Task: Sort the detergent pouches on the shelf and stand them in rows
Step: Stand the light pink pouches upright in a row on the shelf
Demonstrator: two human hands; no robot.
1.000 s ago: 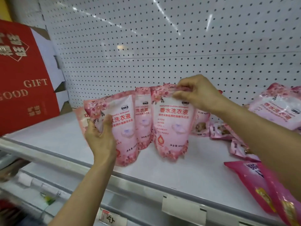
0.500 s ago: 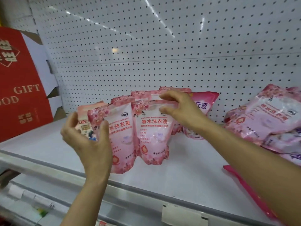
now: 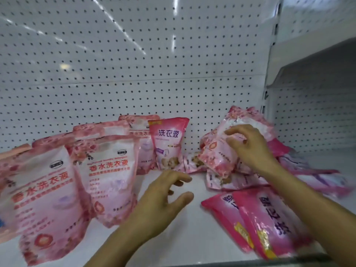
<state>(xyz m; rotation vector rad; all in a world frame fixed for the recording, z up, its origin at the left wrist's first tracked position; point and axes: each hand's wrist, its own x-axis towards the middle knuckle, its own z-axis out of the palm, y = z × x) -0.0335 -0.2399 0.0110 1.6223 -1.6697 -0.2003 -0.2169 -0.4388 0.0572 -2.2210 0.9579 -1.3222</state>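
Along the left end of the white shelf (image 3: 188,234), glossy soft plastic pouches stood upright, two flower-printed ones (image 3: 110,178) in front. Toward the right end a crinkled pile (image 3: 240,180) lay flat, with two deeper pink pouches (image 3: 260,224) at the front edge. Right hand (image 3: 248,147) gripped the top pouch (image 3: 217,155) of the pile. Left hand (image 3: 163,197) hovered with fingers apart, holding nothing. Behind stood white pegboard (image 3: 134,64).

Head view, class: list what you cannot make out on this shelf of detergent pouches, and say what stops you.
- Front-left pouch: left side cut off by the frame edge; small print blurred.
- Pile of pouches at right: count unclear, overlapped and partly hidden by the right hand.
- Left hand: hovers empty; palm hidden.
- Dark pink pouches: hidden in part by the right forearm.
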